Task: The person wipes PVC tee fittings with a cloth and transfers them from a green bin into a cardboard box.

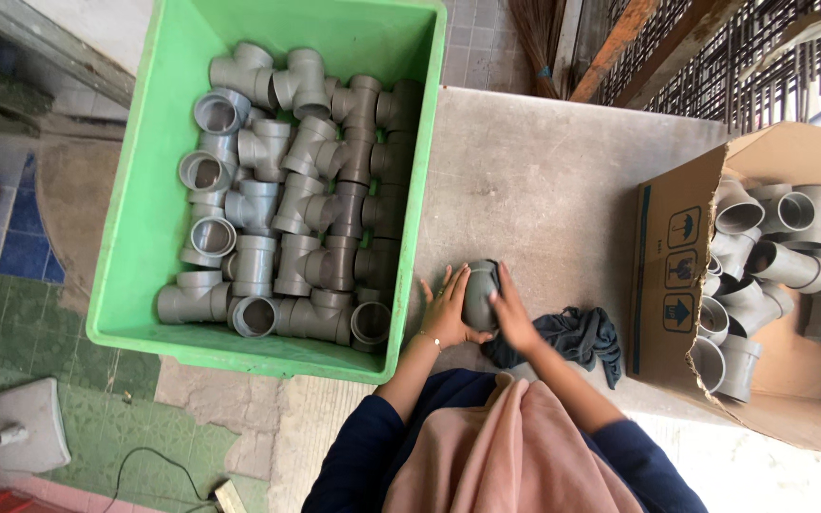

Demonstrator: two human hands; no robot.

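A grey plastic pipe fitting (479,292) rests on the concrete slab (544,180) just in front of me. My left hand (446,311) cups its left side and my right hand (512,313) presses on its right side, so both hands hold it. A dark cloth (577,334) lies bunched on the slab, touching my right wrist. Left of my hands stands a green plastic crate (144,190) packed with several grey tee fittings (301,204).
An open cardboard box (672,275) at the right holds several more grey tee fittings (772,256). Metal grating and wooden beams run along the top right. A tiled floor, a white object and a cable lie at the lower left.
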